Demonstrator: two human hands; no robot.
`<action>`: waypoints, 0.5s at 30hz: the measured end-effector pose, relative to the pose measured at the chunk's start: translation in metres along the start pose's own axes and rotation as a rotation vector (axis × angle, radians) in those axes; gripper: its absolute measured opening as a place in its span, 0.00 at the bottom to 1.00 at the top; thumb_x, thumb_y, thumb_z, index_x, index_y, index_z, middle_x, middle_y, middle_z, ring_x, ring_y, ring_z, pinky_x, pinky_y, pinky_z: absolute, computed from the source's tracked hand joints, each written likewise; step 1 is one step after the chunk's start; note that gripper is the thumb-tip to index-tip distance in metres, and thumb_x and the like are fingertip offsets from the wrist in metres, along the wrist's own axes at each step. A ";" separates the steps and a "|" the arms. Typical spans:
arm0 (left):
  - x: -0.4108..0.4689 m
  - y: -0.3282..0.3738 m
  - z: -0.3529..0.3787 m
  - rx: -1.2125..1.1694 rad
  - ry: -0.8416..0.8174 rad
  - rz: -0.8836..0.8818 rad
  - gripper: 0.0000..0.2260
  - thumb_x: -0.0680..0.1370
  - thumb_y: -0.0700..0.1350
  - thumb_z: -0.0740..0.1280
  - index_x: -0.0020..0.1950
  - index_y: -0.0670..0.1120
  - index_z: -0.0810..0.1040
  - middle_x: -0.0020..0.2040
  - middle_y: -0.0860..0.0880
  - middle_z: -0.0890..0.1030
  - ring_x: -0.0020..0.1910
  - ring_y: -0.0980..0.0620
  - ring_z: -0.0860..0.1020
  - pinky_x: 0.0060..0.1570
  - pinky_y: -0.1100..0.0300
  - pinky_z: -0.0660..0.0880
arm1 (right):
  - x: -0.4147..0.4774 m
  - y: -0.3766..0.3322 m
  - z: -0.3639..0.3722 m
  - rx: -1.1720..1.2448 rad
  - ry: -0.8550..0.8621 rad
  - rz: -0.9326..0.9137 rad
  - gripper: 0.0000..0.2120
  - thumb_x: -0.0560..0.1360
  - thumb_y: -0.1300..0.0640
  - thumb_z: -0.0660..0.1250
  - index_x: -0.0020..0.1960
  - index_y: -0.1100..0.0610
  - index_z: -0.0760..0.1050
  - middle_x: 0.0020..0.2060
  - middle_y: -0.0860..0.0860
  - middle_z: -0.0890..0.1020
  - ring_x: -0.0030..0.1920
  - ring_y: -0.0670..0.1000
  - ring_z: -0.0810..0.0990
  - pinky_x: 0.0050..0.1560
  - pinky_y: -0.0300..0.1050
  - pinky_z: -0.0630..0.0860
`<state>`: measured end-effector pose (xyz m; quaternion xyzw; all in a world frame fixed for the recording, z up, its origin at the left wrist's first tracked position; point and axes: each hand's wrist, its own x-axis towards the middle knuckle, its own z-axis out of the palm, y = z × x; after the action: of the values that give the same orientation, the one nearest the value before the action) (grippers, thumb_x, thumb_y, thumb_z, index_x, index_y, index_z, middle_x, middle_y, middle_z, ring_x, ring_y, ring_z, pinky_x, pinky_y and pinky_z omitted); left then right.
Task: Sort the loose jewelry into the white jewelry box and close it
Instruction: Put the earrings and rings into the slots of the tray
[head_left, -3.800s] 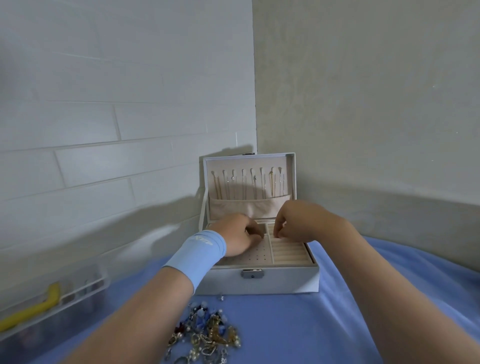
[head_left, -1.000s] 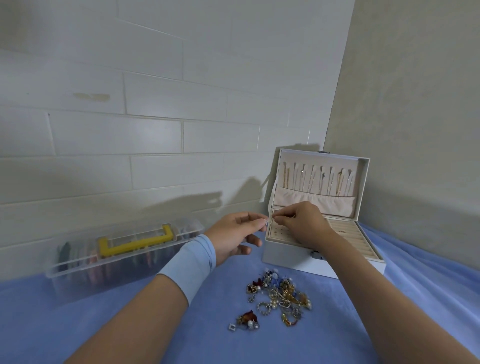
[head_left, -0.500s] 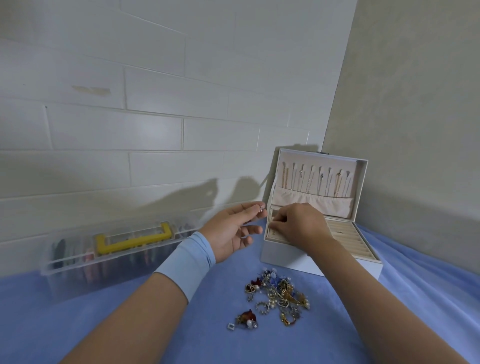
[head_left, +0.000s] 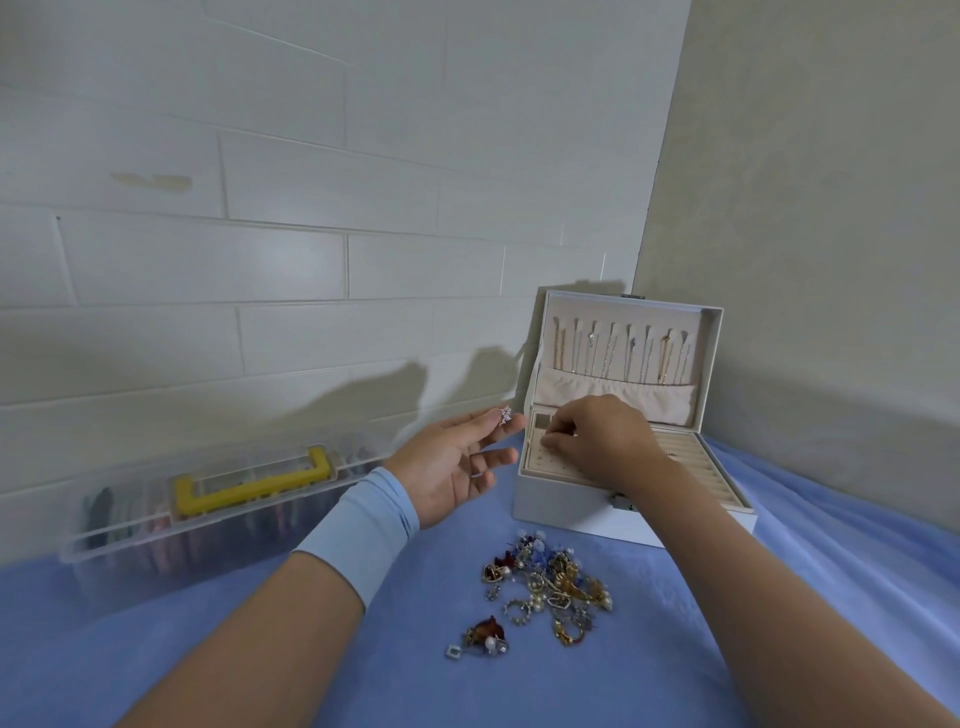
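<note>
we see the white jewelry box (head_left: 618, 514) open on the blue cloth (head_left: 260, 649), with the loose jewelry (head_left: 550, 584) heaped just in front of it. the left hand (head_left: 452, 462) pinches a sparkly earring (head_left: 504, 414) beside the box. the right hand (head_left: 597, 436) curls its fingers onto the holed tray; we cannot tell whether they grip anything.

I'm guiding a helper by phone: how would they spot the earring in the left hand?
Start at the open white jewelry box in the wall corner. Just left of it, the left hand pinches a tiny pale, sparkly earring at its fingertips. Unlike the colourful jewelry pile on the blue cloth, it is held aloft.
</note>
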<state>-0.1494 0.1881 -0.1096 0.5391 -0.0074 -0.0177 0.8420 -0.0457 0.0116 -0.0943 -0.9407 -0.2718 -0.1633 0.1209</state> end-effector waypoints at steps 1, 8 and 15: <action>0.001 -0.001 -0.001 0.001 0.009 -0.002 0.04 0.78 0.45 0.66 0.50 0.47 0.80 0.50 0.51 0.85 0.38 0.54 0.80 0.25 0.68 0.71 | 0.000 0.001 0.000 -0.012 -0.001 -0.005 0.08 0.78 0.46 0.69 0.49 0.49 0.83 0.46 0.46 0.84 0.49 0.49 0.80 0.48 0.46 0.76; 0.007 -0.006 -0.003 0.043 0.069 0.000 0.04 0.80 0.45 0.67 0.51 0.47 0.81 0.49 0.51 0.85 0.37 0.54 0.79 0.24 0.67 0.71 | 0.001 -0.002 0.002 -0.024 0.028 -0.085 0.07 0.77 0.48 0.69 0.47 0.50 0.83 0.45 0.46 0.84 0.48 0.50 0.80 0.47 0.45 0.76; 0.007 -0.006 0.001 0.081 0.149 0.026 0.06 0.80 0.46 0.66 0.53 0.46 0.80 0.46 0.52 0.86 0.34 0.55 0.79 0.24 0.68 0.70 | 0.003 -0.002 -0.006 -0.031 -0.094 -0.144 0.08 0.78 0.47 0.66 0.50 0.46 0.84 0.47 0.42 0.84 0.49 0.47 0.80 0.49 0.45 0.77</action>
<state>-0.1426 0.1845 -0.1143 0.5723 0.0476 0.0340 0.8180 -0.0460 0.0133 -0.0878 -0.9271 -0.3414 -0.1313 0.0816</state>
